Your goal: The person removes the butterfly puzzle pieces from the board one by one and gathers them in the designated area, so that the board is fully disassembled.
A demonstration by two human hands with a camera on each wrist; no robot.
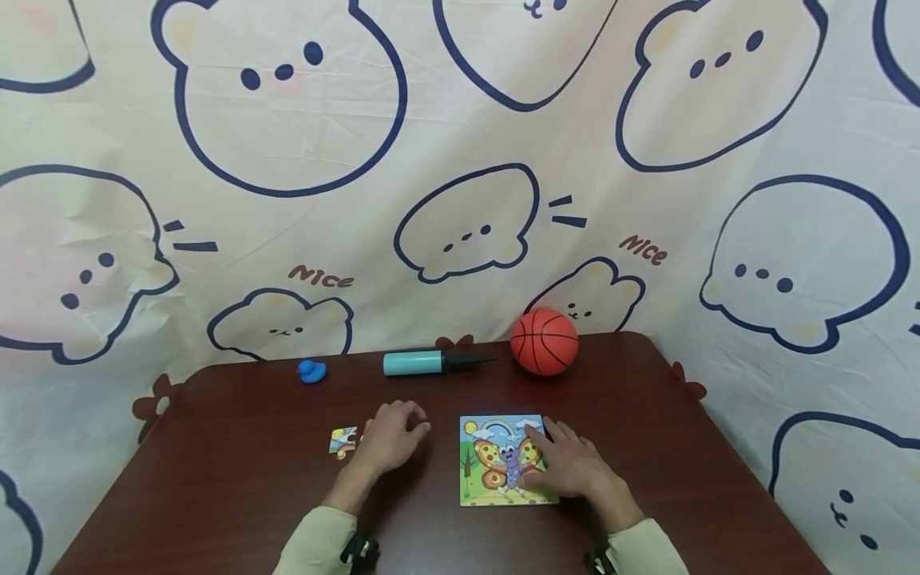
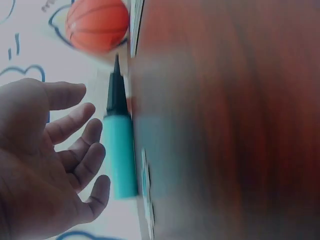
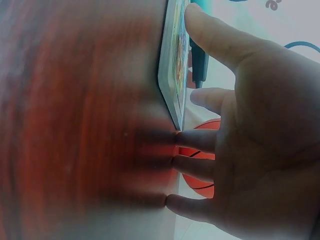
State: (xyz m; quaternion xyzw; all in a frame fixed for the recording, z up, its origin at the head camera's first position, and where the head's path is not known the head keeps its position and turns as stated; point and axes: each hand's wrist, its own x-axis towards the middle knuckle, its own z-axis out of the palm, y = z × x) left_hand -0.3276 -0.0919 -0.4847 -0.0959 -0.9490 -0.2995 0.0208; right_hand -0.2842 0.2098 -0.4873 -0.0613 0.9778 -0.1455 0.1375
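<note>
A butterfly jigsaw puzzle lies flat in its board on the table. My right hand reaches over the board's right edge, thumb and index finger above the picture. In the right wrist view, the other fingertips of this hand touch the tabletop beside the board. Left of the board, my left hand hovers with loosely bent fingers and nothing in them; its palm shows in the left wrist view. Loose puzzle pieces lie just left of that hand, partly hidden by it.
Along the table's back edge are a blue rubber duck, a teal hand pump with a black nozzle, and an orange toy basketball. A cloth with cartoon drawings hangs behind the brown table.
</note>
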